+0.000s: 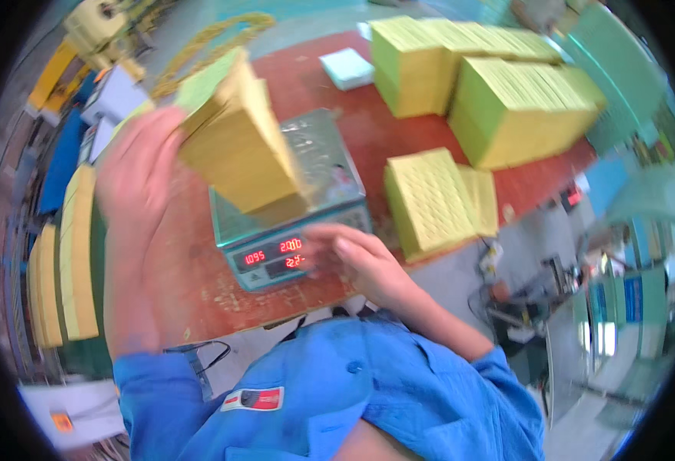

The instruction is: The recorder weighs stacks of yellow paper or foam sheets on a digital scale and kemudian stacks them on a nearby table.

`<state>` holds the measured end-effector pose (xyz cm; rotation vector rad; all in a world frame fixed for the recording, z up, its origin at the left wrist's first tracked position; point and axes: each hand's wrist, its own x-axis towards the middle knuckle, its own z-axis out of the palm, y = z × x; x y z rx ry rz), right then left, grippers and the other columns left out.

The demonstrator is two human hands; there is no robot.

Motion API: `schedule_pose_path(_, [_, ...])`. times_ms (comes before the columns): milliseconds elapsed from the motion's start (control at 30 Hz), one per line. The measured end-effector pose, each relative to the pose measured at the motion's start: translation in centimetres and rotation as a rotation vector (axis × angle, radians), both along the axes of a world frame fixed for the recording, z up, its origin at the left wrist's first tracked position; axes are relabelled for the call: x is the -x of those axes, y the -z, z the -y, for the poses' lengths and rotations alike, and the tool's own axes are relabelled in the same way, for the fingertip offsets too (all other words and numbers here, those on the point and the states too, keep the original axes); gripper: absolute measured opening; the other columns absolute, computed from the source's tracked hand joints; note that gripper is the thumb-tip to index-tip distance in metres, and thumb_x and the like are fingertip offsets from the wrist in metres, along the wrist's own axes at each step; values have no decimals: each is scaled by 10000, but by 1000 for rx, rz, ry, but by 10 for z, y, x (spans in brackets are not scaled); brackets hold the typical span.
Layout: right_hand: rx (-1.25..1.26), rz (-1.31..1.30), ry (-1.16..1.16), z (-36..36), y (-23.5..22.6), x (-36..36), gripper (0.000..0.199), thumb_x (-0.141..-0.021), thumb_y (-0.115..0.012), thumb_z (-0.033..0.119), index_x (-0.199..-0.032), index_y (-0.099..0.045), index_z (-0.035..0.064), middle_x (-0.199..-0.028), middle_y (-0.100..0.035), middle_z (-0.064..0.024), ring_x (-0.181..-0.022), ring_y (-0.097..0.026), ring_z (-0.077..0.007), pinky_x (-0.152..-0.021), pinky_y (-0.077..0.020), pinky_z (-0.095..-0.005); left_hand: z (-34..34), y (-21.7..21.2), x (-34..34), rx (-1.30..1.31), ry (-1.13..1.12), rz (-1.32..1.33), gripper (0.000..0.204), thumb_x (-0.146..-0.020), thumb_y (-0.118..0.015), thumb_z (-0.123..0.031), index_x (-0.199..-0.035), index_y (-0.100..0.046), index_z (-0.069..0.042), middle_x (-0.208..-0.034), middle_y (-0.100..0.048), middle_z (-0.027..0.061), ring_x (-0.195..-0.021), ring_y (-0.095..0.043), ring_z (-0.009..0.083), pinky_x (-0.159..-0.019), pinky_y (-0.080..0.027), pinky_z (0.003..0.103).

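Observation:
A tall stack of yellow-green sheets or cards (238,150) stands tilted over a digital scale (314,142) with a lit red display. Whether its lower edge rests on the pan or hangs above it I cannot tell. My left hand (139,161), blurred by motion, grips the stack at its upper left edge, its fingertips partly hidden. In front of the scale's display hovers my right hand (357,257), also blurred. Its fingers stretch to the left with the thumb apart, and nothing shows in them.
Rows of yellow-green stacks (518,119) stand at the table's back right. A nearer stack with a dimpled face (433,200) leans right of the scale. A pale small pile (347,67) lies behind on the worn red table (307,58). More yellow pieces (78,253) stand at far left.

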<state>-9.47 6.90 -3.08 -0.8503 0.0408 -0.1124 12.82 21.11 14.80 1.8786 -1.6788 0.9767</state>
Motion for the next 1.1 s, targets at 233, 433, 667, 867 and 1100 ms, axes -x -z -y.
schedule_pose_path(233, [-224, 101, 98, 17, -64, 10, 588, -963, -565, 299, -1440, -369, 16, -1359, -530, -137, -1231, -537, -240, -1024, -448, -403, -18, 50, 123, -404, 235, 271, 267, -852, -638, -195, -1053, -664, -21, -1073, -668, 126, -1056, -649, 260, -962, -490, 480])
schedule_pose_path(433, [268, -181, 501, 97, -57, 65, 495, -887, -557, 22, -1371, -454, -8, -1282, -581, -119, -1139, -583, -199, -962, -487, -342, 43, 110, 136, -1, 171, -703, 420, -929, -635, -243, -1257, -574, 13, -1197, -620, 160, -1089, -614, 265, -951, -487, 386])
schedule_pose_path(667, [371, -314, 466, 177, -33, 90, 601, -884, -526, -1, -1453, -341, -55, -1323, -539, -202, -1175, -580, -242, -989, -484, -365, 96, 202, 155, -81, 189, -1988, 241, -961, -608, -174, -1142, -632, -18, -901, -672, 50, -744, -625, 107, -639, -507, 254])
schedule_pose_path(867, [357, -355, 418, 184, -22, 84, 618, -872, -534, -15, -1456, -336, -59, -1297, -553, -207, -1133, -605, -239, -955, -506, -364, 118, 211, 176, 45, 197, -2147, 175, -960, -622, -216, -986, -640, -45, -808, -647, 26, -617, -582, 91, -544, -476, 229])
schedule_pose_path(1100, [479, -428, 361, 182, -16, 77, 628, -853, -539, -18, -1449, -346, -62, -1298, -552, -201, -1130, -597, -233, -968, -488, -359, 128, 216, 183, 107, 199, -2121, 191, -945, -661, -235, -932, -626, -48, -762, -624, 7, -605, -568, 80, -542, -465, 228])
